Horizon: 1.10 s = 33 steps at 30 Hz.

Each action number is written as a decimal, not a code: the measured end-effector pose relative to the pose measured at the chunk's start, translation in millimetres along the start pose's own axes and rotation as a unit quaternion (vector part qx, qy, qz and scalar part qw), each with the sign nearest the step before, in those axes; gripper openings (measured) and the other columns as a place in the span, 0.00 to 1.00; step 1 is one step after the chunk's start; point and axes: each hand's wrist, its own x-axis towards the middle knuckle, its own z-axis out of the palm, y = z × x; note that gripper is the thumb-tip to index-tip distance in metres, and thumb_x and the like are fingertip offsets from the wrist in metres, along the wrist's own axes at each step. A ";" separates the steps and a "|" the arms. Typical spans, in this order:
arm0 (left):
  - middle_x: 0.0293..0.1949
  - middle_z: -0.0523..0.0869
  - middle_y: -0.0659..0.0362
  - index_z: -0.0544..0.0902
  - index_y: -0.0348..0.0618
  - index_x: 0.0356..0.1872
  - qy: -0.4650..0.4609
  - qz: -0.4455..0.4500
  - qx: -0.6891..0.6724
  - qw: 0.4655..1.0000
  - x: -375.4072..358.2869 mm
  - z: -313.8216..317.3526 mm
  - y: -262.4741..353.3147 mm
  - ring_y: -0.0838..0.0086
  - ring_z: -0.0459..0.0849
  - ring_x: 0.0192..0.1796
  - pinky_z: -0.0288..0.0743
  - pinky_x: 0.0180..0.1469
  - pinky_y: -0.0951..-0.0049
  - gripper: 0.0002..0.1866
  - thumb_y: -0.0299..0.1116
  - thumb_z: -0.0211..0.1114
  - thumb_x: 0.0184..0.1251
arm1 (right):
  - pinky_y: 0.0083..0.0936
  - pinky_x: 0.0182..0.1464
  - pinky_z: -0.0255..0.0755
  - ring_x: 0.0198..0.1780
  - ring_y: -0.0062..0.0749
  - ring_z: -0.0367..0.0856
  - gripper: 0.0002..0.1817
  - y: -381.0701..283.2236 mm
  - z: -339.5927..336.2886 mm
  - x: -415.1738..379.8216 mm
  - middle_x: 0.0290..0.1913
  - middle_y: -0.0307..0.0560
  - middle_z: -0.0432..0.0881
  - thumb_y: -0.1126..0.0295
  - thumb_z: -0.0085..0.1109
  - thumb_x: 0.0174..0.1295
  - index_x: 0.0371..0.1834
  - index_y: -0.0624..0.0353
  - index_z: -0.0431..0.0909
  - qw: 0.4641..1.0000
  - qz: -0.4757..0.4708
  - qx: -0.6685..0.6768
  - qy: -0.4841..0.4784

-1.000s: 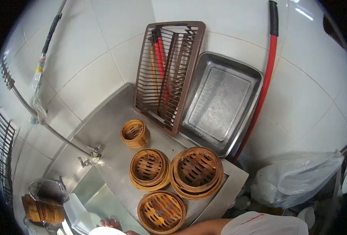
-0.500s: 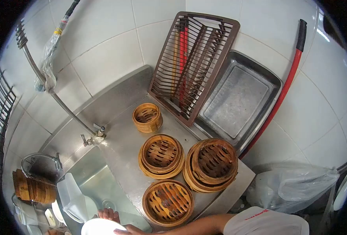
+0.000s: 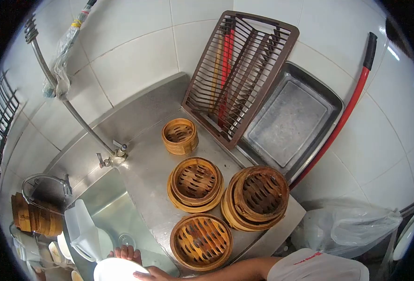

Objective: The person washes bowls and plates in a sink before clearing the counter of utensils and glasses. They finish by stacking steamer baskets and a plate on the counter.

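A white plate (image 3: 119, 271), bright with glare, is at the bottom edge of the view over the sink's near side. Curled fingers of my left hand (image 3: 127, 253) show at its far rim; the rest of that hand is hidden. My right hand (image 3: 156, 274) reaches in from the right and grips the plate's right edge, thumb on top. Just left of the plate, a white plastic container (image 3: 83, 229) is tilted in the sink (image 3: 116, 206). To the right on the steel counter stand bamboo steamer baskets, the nearest a round one (image 3: 201, 242) with a slatted base.
More bamboo steamers (image 3: 196, 182) sit on the counter, with a stack (image 3: 258, 196) beside them. A brown dish rack (image 3: 242, 77) and metal tray (image 3: 291, 122) lean on the tiled wall. The tap (image 3: 116, 157) is behind the sink. A plastic bag (image 3: 347, 229) lies right.
The view has shifted slightly. Both hands remain at the white plate, which sits a little further left in view. The steamers keep their places on the counter.
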 end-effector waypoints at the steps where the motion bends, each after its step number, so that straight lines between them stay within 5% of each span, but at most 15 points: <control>1: 0.30 0.70 0.64 0.68 0.50 0.29 0.008 -0.002 0.002 1.000 -0.5 1.6 -0.3 0.74 0.66 0.34 0.65 0.43 0.66 0.18 0.46 0.36 0.75 | 0.34 0.47 0.73 0.48 0.39 0.81 0.34 -5.1 -3.3 -4.6 0.45 0.55 0.84 0.41 0.51 0.62 0.50 0.67 0.79 1.000 -0.006 0.008 -0.003; 7: 0.28 0.69 0.64 0.65 0.50 0.27 0.073 -0.007 -0.002 0.997 -3.3 2.6 0.1 0.74 0.64 0.30 0.64 0.42 0.67 0.17 0.46 0.37 0.75 | 0.34 0.49 0.72 0.48 0.37 0.81 0.31 -7.3 -1.2 -9.3 0.45 0.55 0.83 0.45 0.51 0.64 0.53 0.65 0.77 0.999 -0.029 -0.009 0.016; 9: 0.29 0.70 0.62 0.66 0.50 0.28 0.028 -0.007 -0.015 0.999 -3.0 -7.0 -0.4 0.74 0.65 0.31 0.65 0.43 0.66 0.18 0.47 0.38 0.74 | 0.34 0.50 0.71 0.50 0.35 0.79 0.28 -3.0 1.2 -6.2 0.46 0.53 0.83 0.49 0.51 0.66 0.54 0.64 0.77 0.995 -0.100 0.020 0.014; 15: 0.34 0.75 0.58 0.71 0.49 0.32 -0.101 0.001 -0.039 0.994 3.8 -43.3 -1.8 0.73 0.67 0.33 0.66 0.43 0.64 0.19 0.50 0.39 0.73 | 0.35 0.49 0.71 0.50 0.36 0.79 0.27 14.6 9.7 12.5 0.45 0.53 0.83 0.50 0.53 0.65 0.54 0.66 0.76 0.997 -0.067 0.028 0.029; 21: 0.26 0.68 0.62 0.65 0.49 0.26 0.019 -0.015 0.002 1.000 0.6 -2.6 1.8 0.74 0.62 0.28 0.63 0.39 0.69 0.18 0.45 0.39 0.74 | 0.36 0.47 0.71 0.48 0.39 0.79 0.30 -9.5 -1.9 -10.3 0.44 0.55 0.82 0.48 0.52 0.65 0.52 0.68 0.77 0.999 -0.024 -0.014 0.035; 24: 0.37 0.71 0.58 0.69 0.50 0.36 0.291 0.048 0.076 0.953 -2.2 40.2 -6.7 0.71 0.60 0.33 0.58 0.39 0.68 0.16 0.49 0.40 0.73 | 0.36 0.46 0.71 0.48 0.39 0.79 0.30 -3.6 -0.7 -5.4 0.44 0.56 0.82 0.47 0.52 0.65 0.50 0.69 0.77 0.998 -0.015 -0.049 0.033; 27: 0.34 0.70 0.59 0.68 0.50 0.33 0.111 0.024 0.018 0.993 7.4 23.9 -8.4 0.72 0.61 0.32 0.59 0.39 0.68 0.16 0.48 0.40 0.73 | 0.35 0.45 0.72 0.48 0.39 0.80 0.30 -6.4 -1.4 -7.4 0.43 0.57 0.82 0.48 0.52 0.65 0.49 0.69 0.77 0.998 -0.019 -0.048 0.023; 33: 0.28 0.69 0.61 0.67 0.49 0.28 0.020 0.028 0.000 0.999 1.8 11.9 -6.1 0.73 0.61 0.30 0.61 0.38 0.69 0.17 0.45 0.39 0.74 | 0.33 0.45 0.73 0.46 0.37 0.80 0.28 4.4 2.6 -3.4 0.42 0.56 0.83 0.50 0.54 0.64 0.49 0.69 0.78 0.997 -0.079 0.003 0.018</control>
